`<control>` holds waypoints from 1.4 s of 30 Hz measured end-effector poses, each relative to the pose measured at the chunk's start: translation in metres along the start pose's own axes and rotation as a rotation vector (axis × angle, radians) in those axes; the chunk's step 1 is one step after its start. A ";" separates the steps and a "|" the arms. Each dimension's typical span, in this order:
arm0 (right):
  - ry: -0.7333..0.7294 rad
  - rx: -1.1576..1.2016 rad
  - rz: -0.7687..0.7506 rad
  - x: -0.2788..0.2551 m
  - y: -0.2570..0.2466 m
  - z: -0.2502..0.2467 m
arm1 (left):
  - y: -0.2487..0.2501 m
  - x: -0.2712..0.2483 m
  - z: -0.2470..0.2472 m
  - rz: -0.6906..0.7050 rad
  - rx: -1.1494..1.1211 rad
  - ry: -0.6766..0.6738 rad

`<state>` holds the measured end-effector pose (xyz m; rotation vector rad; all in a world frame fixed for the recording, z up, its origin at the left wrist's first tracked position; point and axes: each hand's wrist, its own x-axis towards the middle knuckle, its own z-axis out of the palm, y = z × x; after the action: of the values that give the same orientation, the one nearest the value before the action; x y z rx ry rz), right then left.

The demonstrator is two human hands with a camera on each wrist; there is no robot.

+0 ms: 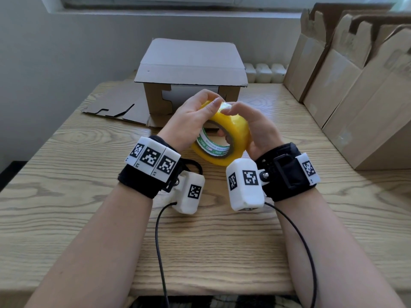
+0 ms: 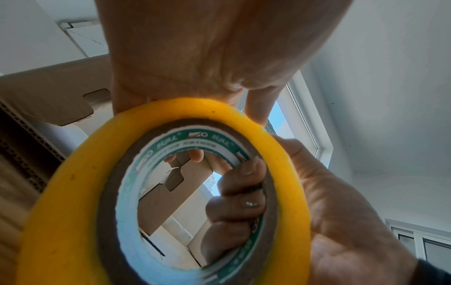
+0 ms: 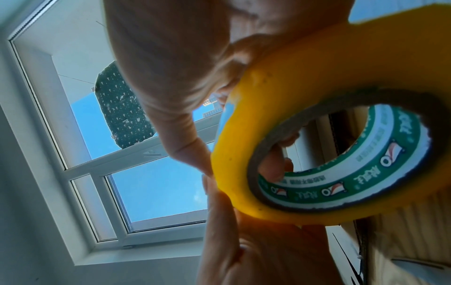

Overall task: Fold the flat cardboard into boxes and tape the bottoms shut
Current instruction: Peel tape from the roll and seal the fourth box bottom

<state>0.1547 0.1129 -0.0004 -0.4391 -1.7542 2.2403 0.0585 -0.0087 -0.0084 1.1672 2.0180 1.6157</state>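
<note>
A yellow tape roll (image 1: 233, 132) with a green-and-white printed core is held above the middle of the wooden table (image 1: 89, 230). My left hand (image 1: 198, 114) grips the roll's top left, thumb and fingertips pinching its outer face. My right hand (image 1: 260, 127) holds the right side. In the left wrist view the right hand's fingers (image 2: 234, 208) curl through the core of the tape roll (image 2: 73, 192). The right wrist view shows the tape roll (image 3: 341, 77) under my right palm. Behind the hands stands a folded cardboard box (image 1: 191, 70), closed flaps on top.
A flat piece of cardboard (image 1: 115, 107) lies under and left of the box. Several flat cartons (image 1: 355, 96) lean in a row along the table's right side. A white radiator (image 1: 264, 73) and a wall with a window sill are behind the table.
</note>
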 end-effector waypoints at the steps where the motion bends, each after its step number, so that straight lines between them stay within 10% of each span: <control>1: 0.004 -0.003 0.000 0.000 0.001 0.000 | 0.000 0.000 0.000 -0.003 0.003 0.004; 9: -0.036 -0.001 -0.016 0.001 0.001 0.000 | 0.004 -0.002 -0.001 -0.039 0.071 0.101; 13: 0.183 -0.091 -0.099 0.011 0.002 -0.003 | 0.013 -0.006 -0.001 0.042 0.202 0.180; 27: 0.545 -0.583 -0.531 0.014 0.007 -0.016 | 0.021 -0.010 0.007 -0.038 0.300 -0.050; 42: 0.286 -0.331 -0.398 0.026 0.020 -0.006 | 0.021 -0.005 -0.001 -0.105 0.012 -0.102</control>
<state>0.1327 0.1232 -0.0229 -0.4070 -1.8637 1.5447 0.0695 -0.0124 0.0101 1.1048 1.9926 1.4658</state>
